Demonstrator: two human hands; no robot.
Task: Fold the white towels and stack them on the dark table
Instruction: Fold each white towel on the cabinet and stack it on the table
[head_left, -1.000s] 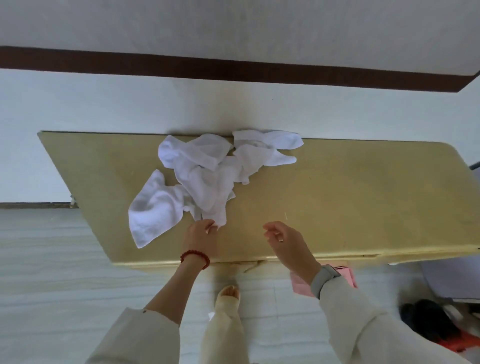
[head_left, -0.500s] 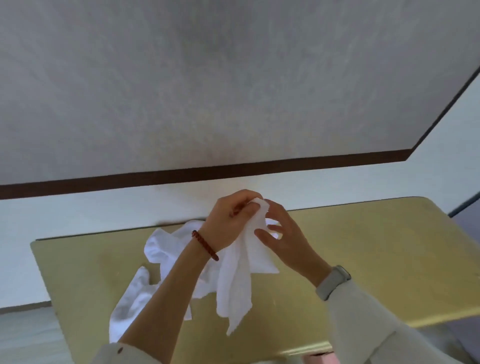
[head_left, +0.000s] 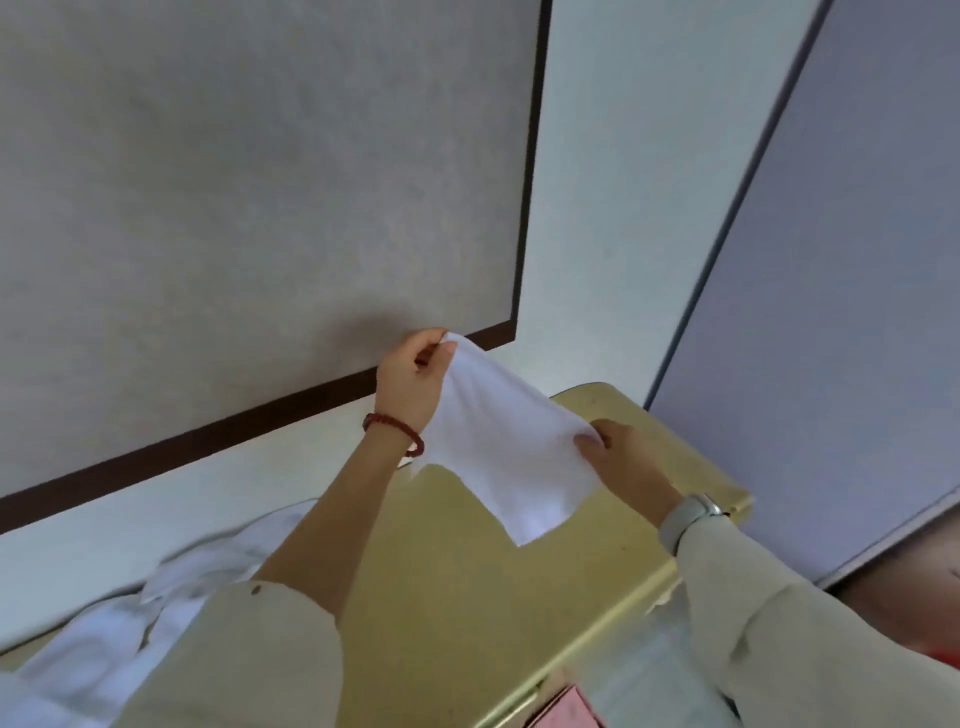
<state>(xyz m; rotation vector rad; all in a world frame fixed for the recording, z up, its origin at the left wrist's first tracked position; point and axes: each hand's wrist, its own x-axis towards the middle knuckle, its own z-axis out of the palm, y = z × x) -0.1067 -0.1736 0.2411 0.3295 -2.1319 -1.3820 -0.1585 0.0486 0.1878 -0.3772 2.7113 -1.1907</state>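
A yellowish tabletop (head_left: 457, 582) with a rounded far corner is seen set against a white wall (head_left: 597, 208), and its near edge looks chipped in places. The upper left of the view is filled by a grey textured panel (head_left: 234, 182), which is bordered by a dark brown strip (head_left: 171, 447). A pale lilac panel (head_left: 857, 260) edged in a dark line is seen on the right. A white towel (head_left: 498, 447) is held spread in the air above the far part of the tabletop, clear of its surface. One upper corner of it is pinched between the thumb and curled fingers of the left hand (head_left: 410, 384), on whose wrist a dark red bead bracelet (head_left: 395, 431) is worn. The opposite corner is gripped by the right hand (head_left: 623, 457), whose wrist carries a watch with a grey band (head_left: 685, 517). Both arms are covered by beige sleeves (head_left: 810, 649). More white towels (head_left: 104, 654) are left crumpled in a blurred heap on the left part of the tabletop, partly hidden behind the left sleeve. A pink object (head_left: 566, 709) is glimpsed below the near edge of the tabletop; what it is cannot be told. No brand, label or legible writing can be made out anywhere.
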